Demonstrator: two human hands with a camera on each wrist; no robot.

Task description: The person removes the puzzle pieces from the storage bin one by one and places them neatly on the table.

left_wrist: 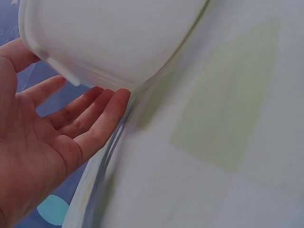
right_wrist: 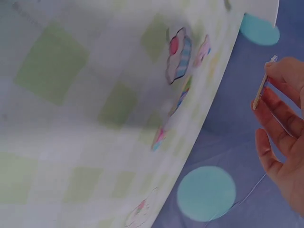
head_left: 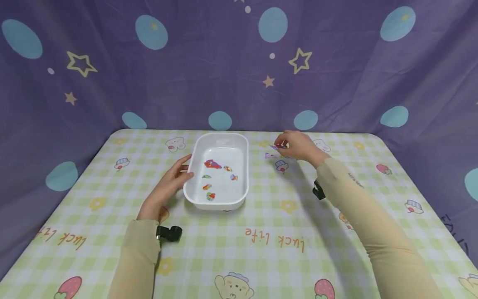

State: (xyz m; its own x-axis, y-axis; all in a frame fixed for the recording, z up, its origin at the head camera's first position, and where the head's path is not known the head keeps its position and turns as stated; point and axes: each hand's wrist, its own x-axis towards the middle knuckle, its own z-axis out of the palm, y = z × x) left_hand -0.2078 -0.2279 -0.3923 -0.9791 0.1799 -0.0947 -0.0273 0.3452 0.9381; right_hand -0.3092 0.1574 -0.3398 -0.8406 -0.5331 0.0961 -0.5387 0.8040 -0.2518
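My left hand (head_left: 169, 185) rests at the left side of a white rectangular tray (head_left: 243, 166), thumb over its rim. In the left wrist view, loosely spread fingertips (left_wrist: 122, 97) touch the tray's outer wall. Inside the tray lie several small colourful flat pieces, the largest a red piece (head_left: 213, 164). My right hand (head_left: 298, 145), right of the tray, pinches a thin flat piece (right_wrist: 262, 85) between thumb and fingers, above the table. Its pale edge faces the right wrist camera. Below that hand lie more small flat pieces, one a purple-pink piece (head_left: 270, 155).
A green-and-white checked cloth (head_left: 261, 265) with printed cartoons and lettering covers the table. Behind the table's far edge hangs a purple curtain (head_left: 209, 83) with stars and teal ovals. In the right wrist view, a blue-yellow piece (right_wrist: 180, 100) and a pink piece (right_wrist: 159, 137) lie on the cloth.
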